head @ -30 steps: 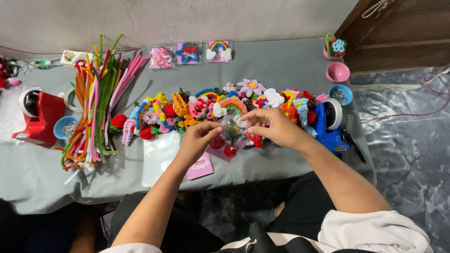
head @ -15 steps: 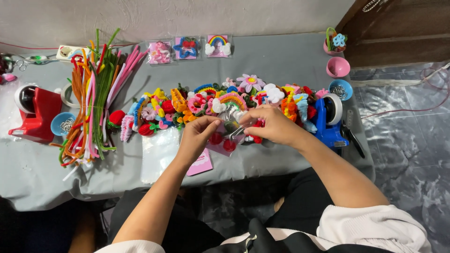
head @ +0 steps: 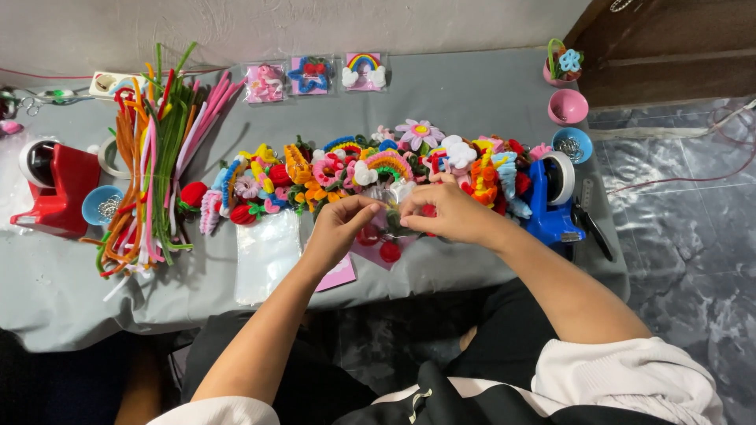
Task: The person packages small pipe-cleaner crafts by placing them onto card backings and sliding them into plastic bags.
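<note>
My left hand (head: pixel 340 228) and my right hand (head: pixel 445 211) meet over the middle of the grey table (head: pixel 472 94), fingertips pinched together on a small clear plastic packet (head: pixel 387 198) with a red cherry-shaped craft piece (head: pixel 390 250) hanging below it. A pink card (head: pixel 340 275) lies under the left wrist. Just behind the hands runs a row of colourful pipe-cleaner flowers and charms (head: pixel 370 165). A clear plastic bag (head: pixel 266 253) lies flat to the left of my left hand.
A bundle of long pipe cleaners (head: pixel 153 149) lies at the left, beside a red tape dispenser (head: pixel 57 189). A blue tape dispenser (head: pixel 551 201) stands at the right. Packed crafts (head: pixel 315 75) line the back edge. Small bowls (head: pixel 568 106) sit at the far right.
Both hands stay pinched on the packet at the table's middle; the fingers have shifted slightly. Nothing else has moved.
</note>
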